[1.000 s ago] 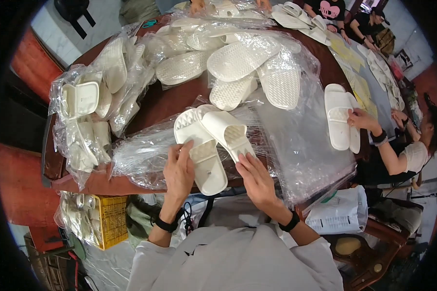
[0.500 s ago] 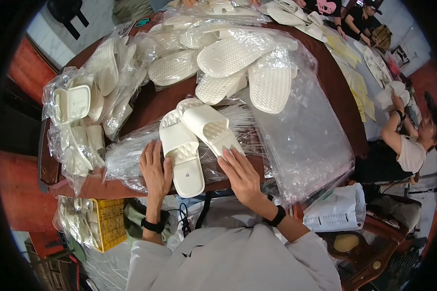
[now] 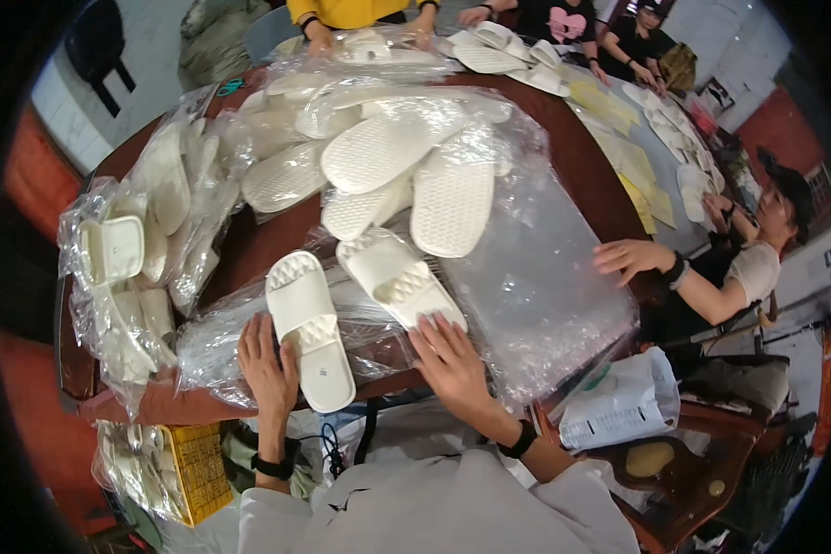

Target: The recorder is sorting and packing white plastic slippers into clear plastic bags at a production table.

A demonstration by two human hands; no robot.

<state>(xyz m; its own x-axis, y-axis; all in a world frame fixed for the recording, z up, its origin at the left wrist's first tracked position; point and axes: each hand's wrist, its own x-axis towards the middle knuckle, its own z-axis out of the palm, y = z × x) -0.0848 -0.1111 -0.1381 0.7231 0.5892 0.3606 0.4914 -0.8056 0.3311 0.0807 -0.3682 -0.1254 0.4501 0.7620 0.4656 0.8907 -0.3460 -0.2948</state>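
Two cream slippers lie side by side in front of me on clear plastic bags, toes pointing away. My left hand (image 3: 270, 367) is beside the left slipper (image 3: 310, 319), fingers extended on the plastic and thumb by the slipper's edge; it looks open. Stretched fingers of my right hand (image 3: 452, 365) rest on the heel end of the right slipper (image 3: 388, 266), not wrapped around it. Beneath them is a bundle of crinkled clear bags (image 3: 214, 343). A flat stack of clear bags (image 3: 549, 286) lies to the right. Bagged slippers (image 3: 379, 152) are piled just beyond.
More bagged slippers (image 3: 115, 249) cover the left side of the brown table (image 3: 240, 251). A co-worker's hand (image 3: 632, 257) hovers by the flat bags at right. Another person in yellow (image 3: 355, 11) handles slippers opposite. A yellow crate (image 3: 194, 471) stands below left, a white sack (image 3: 623, 402) below right.
The two slippers, overlapping at the toes before, now lie apart with a gap between them. A co-worker's hand has reached in from the right. My view has shifted, showing more of the far side.
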